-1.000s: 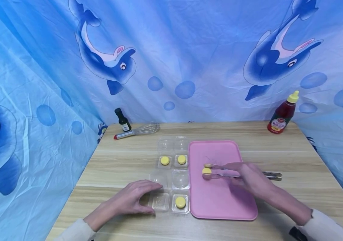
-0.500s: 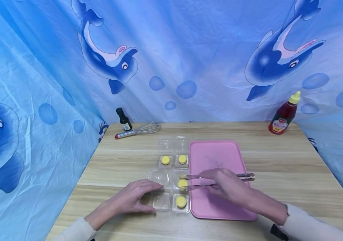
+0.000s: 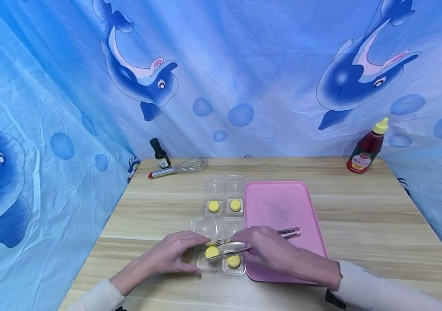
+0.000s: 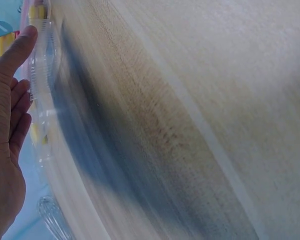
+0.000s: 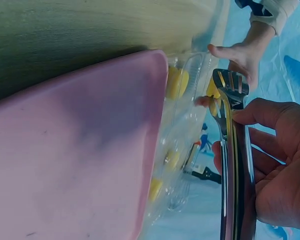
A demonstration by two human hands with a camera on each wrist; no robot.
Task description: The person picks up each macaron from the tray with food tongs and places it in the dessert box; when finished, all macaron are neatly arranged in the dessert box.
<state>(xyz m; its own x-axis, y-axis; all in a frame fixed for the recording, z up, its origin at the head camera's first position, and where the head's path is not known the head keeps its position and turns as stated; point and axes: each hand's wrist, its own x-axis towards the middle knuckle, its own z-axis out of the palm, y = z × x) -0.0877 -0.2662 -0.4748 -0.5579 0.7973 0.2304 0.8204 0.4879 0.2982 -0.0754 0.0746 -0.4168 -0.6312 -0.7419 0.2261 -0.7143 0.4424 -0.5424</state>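
My right hand (image 3: 265, 246) grips metal tongs (image 5: 237, 170) with slotted tips. Between the tips is a yellow macaron (image 3: 212, 252), over the near left cup of a clear plastic box (image 3: 207, 267). The near right cup holds another macaron (image 3: 233, 261), partly overlapped by the tongs. My left hand (image 3: 178, 255) is spread at the box's left side, thumb towards me and fingers by the hinge side. In the left wrist view, its thumb (image 4: 25, 42) lies right at the ribbed plastic wall. The domed lid (image 3: 205, 229) lies folded back, away from me.
A pink tray (image 3: 279, 198) lies right of the boxes, under the right forearm. Behind the near box, a second open box (image 3: 224, 209) holds two macarons. A whisk (image 3: 190, 165) and dark bottle (image 3: 160, 155) are at back left, a red sauce bottle (image 3: 364, 151) at back right.
My right hand has carried the macaron in the tongs leftwards from the pink tray, across the lid, to the near left cup. The left hand has stayed at the box.
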